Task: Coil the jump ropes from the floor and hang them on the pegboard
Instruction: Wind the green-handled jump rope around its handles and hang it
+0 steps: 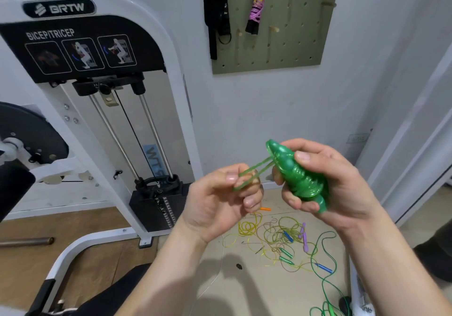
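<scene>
My right hand [325, 181] grips a green jump rope bundle [297, 176], its cord wound tight round the green handles. A short loop of the green cord runs left from the bundle's top to my left hand [225, 198], which pinches it between thumb and fingers. Above on the wall hangs an olive pegboard [293, 54] with wooden pegs. A coiled purple jump rope [256, 7] with a yellow handle hangs on it. Below my hands, several loose ropes lie tangled on the floor [276, 237], yellow, green and olive, with blue, purple and green handles.
A white bicep/tricep weight machine [102, 125] stands at the left, its weight stack [159, 205] near the floor. Black straps [217, 14] hang at the pegboard's left edge. A loose green cord [325, 279] trails along the floor at the lower right. A white door frame [415, 144] rises at the right.
</scene>
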{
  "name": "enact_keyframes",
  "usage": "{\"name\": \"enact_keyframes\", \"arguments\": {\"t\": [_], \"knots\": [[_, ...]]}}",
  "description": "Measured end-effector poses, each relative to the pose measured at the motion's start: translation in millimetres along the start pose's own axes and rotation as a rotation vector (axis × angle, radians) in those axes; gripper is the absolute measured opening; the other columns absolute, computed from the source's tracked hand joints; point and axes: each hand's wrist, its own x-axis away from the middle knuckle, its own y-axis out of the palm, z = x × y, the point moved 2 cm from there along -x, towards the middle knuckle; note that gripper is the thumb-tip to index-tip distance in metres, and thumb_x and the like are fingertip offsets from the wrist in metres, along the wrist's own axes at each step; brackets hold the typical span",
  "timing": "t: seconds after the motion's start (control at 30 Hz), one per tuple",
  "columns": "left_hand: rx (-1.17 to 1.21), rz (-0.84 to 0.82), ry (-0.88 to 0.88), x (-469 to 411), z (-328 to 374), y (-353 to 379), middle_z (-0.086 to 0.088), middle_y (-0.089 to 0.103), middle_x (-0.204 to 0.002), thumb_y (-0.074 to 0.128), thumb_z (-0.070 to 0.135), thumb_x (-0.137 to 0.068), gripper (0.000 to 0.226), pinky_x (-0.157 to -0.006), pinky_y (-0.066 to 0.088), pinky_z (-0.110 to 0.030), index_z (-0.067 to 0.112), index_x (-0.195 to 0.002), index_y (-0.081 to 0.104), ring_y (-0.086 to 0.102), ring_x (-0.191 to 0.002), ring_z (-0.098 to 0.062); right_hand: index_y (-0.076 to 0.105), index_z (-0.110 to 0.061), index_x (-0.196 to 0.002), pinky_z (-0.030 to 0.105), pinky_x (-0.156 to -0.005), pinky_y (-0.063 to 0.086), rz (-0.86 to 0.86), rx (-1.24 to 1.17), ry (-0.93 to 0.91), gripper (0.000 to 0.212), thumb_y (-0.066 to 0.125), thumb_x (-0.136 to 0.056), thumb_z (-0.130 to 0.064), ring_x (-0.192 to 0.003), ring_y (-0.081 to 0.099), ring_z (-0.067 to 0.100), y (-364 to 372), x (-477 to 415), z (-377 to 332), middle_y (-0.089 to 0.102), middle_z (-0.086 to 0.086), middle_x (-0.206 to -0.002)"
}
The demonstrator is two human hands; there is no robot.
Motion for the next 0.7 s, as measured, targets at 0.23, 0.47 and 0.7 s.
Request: {"name": "enact_keyframes", "arguments": {"t": [0.23, 0.47, 0.7], "knots": [[-0.202, 0.572, 0.205, -18, 17, 11, 0.006, 0.037, -0.05, 0.054, -0.006, -0.078, 0.041, -0.041, 0.028, -0.017, 0.021, -0.053, 0.038, 0.035, -0.038, -0.006, 0.068, -0.013, -0.083, 0.01, -0.029, 0.028, 0.117, -0.118, 0.021, 0.039, 0.083, -0.06, -0.041, -0.032, 0.046, 0.02, 1, -4, 18, 0.058, 0.019, -0.064], [-1.631, 0.869, 0.729, -11, 49, -20, -0.006, 0.042, -0.053, 0.062, 0.011, -0.087, 0.037, -0.047, 0.034, -0.03, 0.013, -0.057, 0.04, 0.042, -0.047, -0.021, 0.068, -0.012, -0.085, 0.021, -0.033, 0.032, 0.334, 0.529, -0.035, 0.018, 0.074, -0.078, -0.028, -0.038, 0.053, 0.027, 7, 18, 13, 0.067, 0.017, -0.066], [-1.475, 0.839, 0.54, -37, 58, -8, -0.004, 0.055, -0.068, 0.062, 0.013, -0.09, 0.017, -0.044, 0.043, -0.03, 0.016, -0.078, 0.05, 0.051, -0.052, -0.025, 0.069, -0.025, -0.104, 0.036, -0.059, 0.054, 0.419, 1.507, -0.591, 0.023, 0.066, -0.087, -0.039, -0.073, 0.066, 0.018, -10, 20, 8, 0.07, -0.011, -0.087]]}}
